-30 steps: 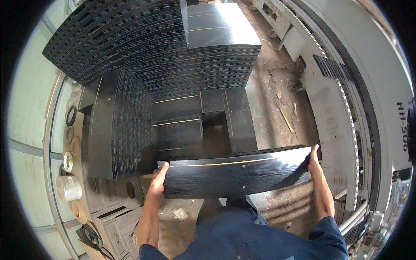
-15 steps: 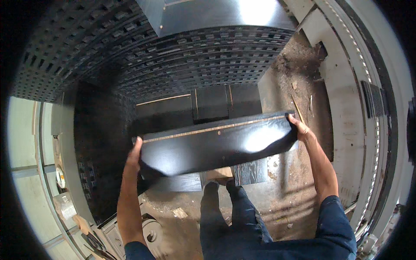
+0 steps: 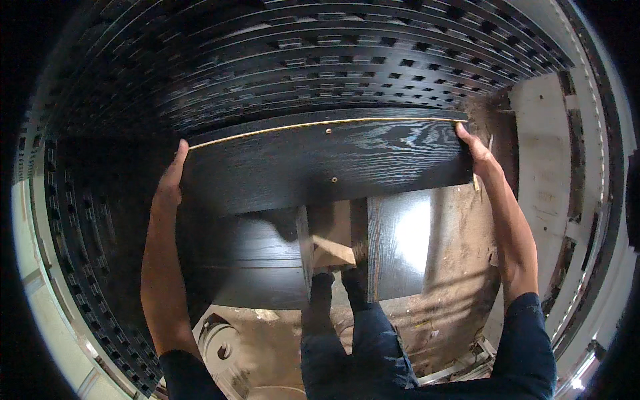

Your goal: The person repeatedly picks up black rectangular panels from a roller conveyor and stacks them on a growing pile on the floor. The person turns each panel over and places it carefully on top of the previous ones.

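I am seeing the left hand (image 3: 170, 183) gripping the left end of a long black wood-grain panel (image 3: 327, 160), fingers curled over its edge. The panel is being held level, out in front at arm's length, above two black boards (image 3: 390, 247) lying on the dusty floor (image 3: 453, 267). Behind it, stacked black perforated panels (image 3: 333, 60) are filling the view. The right hand (image 3: 477, 153) is clasping the panel's right end.
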